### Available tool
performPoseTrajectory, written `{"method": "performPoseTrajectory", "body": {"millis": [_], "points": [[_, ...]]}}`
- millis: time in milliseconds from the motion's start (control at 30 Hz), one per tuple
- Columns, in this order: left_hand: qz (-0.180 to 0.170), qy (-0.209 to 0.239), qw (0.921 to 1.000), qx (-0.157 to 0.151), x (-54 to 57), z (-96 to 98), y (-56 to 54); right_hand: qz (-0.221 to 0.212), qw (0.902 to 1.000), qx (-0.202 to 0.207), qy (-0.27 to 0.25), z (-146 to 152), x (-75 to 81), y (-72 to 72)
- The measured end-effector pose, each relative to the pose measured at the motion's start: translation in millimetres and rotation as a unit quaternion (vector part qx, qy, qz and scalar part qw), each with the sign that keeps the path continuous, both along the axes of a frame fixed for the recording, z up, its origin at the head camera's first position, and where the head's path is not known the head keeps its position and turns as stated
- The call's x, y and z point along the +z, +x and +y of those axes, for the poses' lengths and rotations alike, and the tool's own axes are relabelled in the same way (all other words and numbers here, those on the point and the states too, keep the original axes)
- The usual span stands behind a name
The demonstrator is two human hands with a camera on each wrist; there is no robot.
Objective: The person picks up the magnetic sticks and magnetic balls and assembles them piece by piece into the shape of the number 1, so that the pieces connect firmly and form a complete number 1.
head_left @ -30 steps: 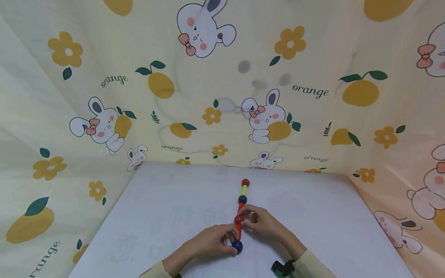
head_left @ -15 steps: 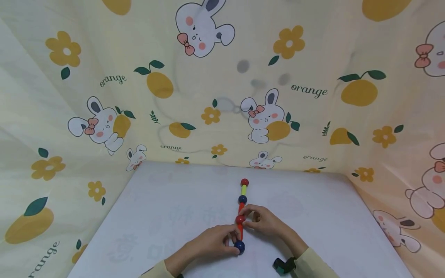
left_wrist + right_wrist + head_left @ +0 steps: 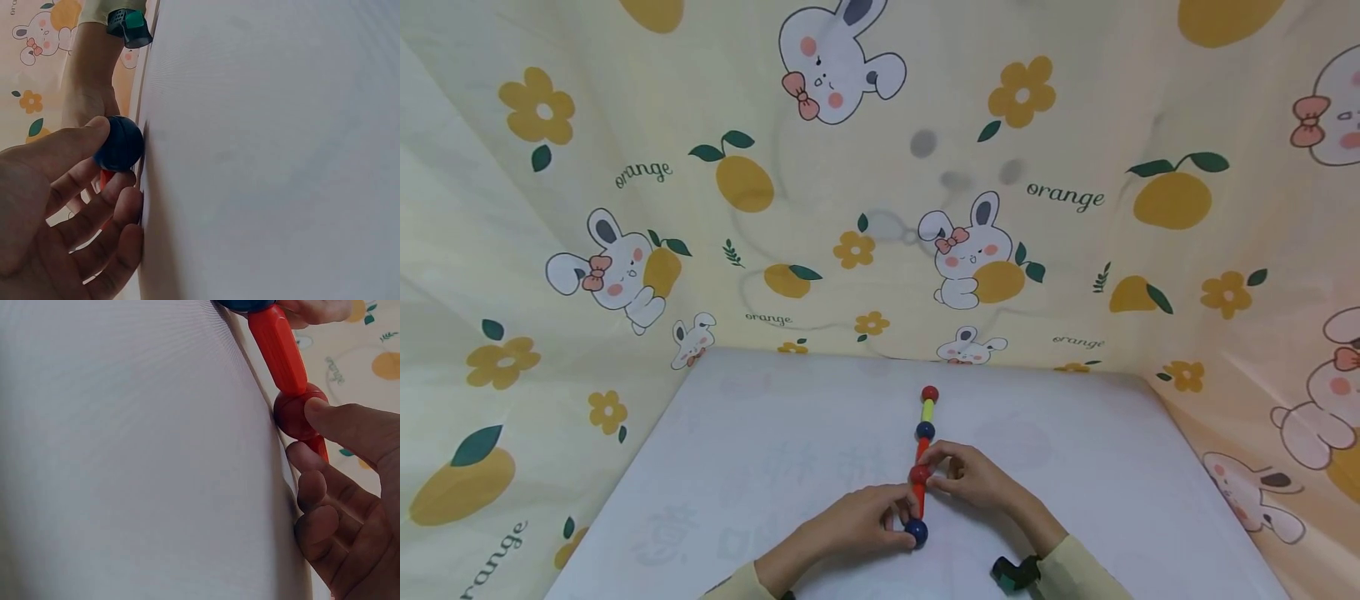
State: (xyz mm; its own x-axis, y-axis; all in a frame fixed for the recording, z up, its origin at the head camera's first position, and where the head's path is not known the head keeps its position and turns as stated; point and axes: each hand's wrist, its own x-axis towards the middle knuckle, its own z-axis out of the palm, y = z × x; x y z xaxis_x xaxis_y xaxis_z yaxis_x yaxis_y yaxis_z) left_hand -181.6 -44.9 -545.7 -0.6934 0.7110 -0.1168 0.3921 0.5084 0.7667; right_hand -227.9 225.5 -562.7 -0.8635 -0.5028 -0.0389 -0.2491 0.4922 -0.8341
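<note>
A straight chain of balls and rods lies on the white table, running away from me. My left hand [image 3: 865,521] pinches the near blue ball [image 3: 916,532] between thumb and fingers; the left wrist view shows the thumb on that blue ball [image 3: 120,144]. My right hand [image 3: 976,481] pinches the middle red ball [image 3: 919,475], its thumb pressing the red ball [image 3: 295,414] in the right wrist view. A red rod [image 3: 278,350] joins these two balls. Beyond are another red rod [image 3: 922,448], a second blue ball [image 3: 925,430], a yellow-green rod [image 3: 928,411] and a red end ball [image 3: 930,393].
The white tabletop [image 3: 760,433] extends on both sides of the chain. A curtain [image 3: 880,275] printed with rabbits and oranges hangs behind and beside the table. A dark wrist device [image 3: 1015,573] sits at the right sleeve.
The near part of the chain has shifted slightly to the right, with both hands keeping their hold on the same balls. The view itself has moved a little.
</note>
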Motion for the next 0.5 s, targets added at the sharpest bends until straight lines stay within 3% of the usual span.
{"method": "performPoseTrajectory", "body": {"millis": [333,500], "points": [[-0.009,-0.003,0.9999,-0.011,-1.9,-1.3,-2.3,-0.001,1.0,-0.003,0.003,2.0,3.8,0.8],[-0.025,-0.006,0.9997,0.001,-0.3,-6.1,-3.3,0.014,0.9995,-0.024,0.016,8.4,6.9,3.4]]}}
